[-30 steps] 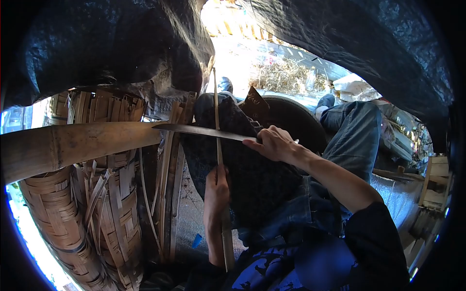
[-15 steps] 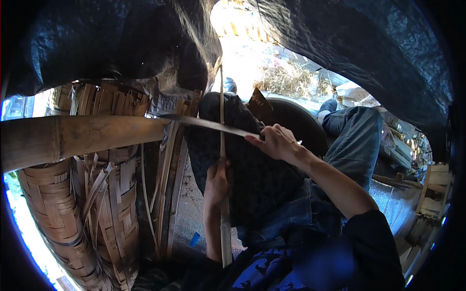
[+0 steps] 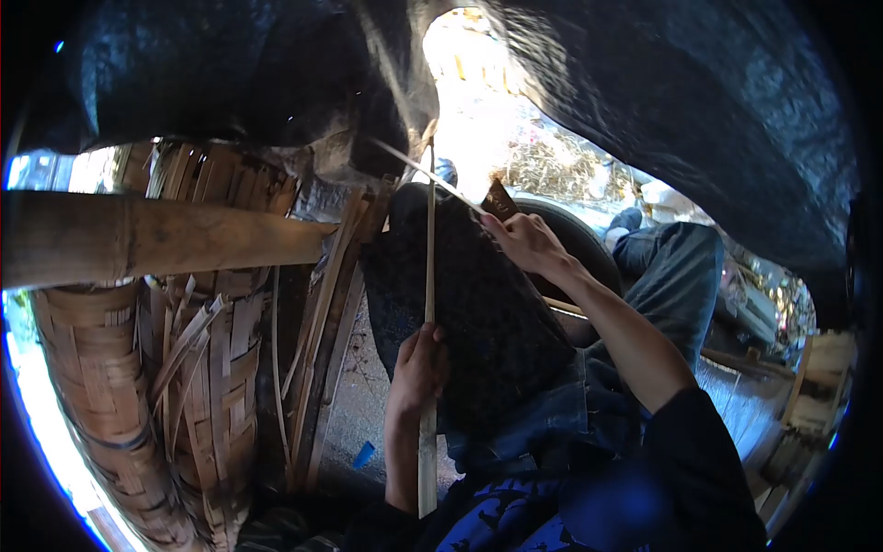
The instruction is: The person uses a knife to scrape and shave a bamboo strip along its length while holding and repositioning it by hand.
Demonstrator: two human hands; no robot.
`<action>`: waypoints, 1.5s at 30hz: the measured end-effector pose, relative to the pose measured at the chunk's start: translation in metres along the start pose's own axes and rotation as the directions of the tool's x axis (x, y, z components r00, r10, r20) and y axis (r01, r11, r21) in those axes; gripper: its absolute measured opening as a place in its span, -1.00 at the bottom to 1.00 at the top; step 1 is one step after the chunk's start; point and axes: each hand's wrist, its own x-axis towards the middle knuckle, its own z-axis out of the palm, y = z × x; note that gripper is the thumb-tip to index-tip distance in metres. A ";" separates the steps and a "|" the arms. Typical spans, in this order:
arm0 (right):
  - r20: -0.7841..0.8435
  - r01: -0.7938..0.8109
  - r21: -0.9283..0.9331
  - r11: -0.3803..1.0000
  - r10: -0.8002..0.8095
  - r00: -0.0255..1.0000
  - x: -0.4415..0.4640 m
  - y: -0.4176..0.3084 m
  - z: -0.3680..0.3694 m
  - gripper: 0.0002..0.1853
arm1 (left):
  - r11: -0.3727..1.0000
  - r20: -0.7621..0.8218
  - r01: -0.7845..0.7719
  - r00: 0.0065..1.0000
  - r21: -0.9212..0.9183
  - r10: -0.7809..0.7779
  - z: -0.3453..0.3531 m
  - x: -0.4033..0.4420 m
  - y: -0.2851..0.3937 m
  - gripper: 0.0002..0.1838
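My left hand (image 3: 421,368) is closed round a long, narrow bamboo strip (image 3: 430,267) that stretches over a dark cloth (image 3: 487,313) on my lap. My right hand (image 3: 526,244) grips a long thin knife (image 3: 428,173) near the cloth's upper right edge. The blade points up and left and crosses the strip near its far end; whether they touch is unclear. The knife's handle is mostly hidden in my fingers.
A thick bamboo pole (image 3: 184,239) juts in from the left above woven bamboo baskets (image 3: 101,368). Split bamboo pieces (image 3: 322,331) stand beside my left arm. Dark sheeting (image 3: 662,83) hangs overhead. A round black object (image 3: 575,244) lies beyond my right hand.
My right hand has moved the knife up along the strip toward its far end, and the blade now slants more steeply. My left hand still holds the strip. The whole view has shifted slightly.
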 end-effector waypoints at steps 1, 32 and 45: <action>-0.006 0.035 -0.002 0.999 -0.035 0.999 -0.010 0.000 -0.005 -0.24 | 0.999 0.015 0.004 1.000 -0.045 -0.004 -0.003 0.004 0.004 -0.71; -0.039 -0.128 -0.074 0.989 0.126 0.991 0.022 0.019 0.012 -0.12 | 0.990 -0.050 0.066 0.997 0.122 -0.061 0.009 -0.027 0.002 -0.69; -0.068 0.200 0.018 0.980 -0.199 0.978 -0.080 0.016 -0.036 -0.34 | 0.247 -0.140 0.037 0.901 0.968 0.412 0.029 0.014 0.027 -0.69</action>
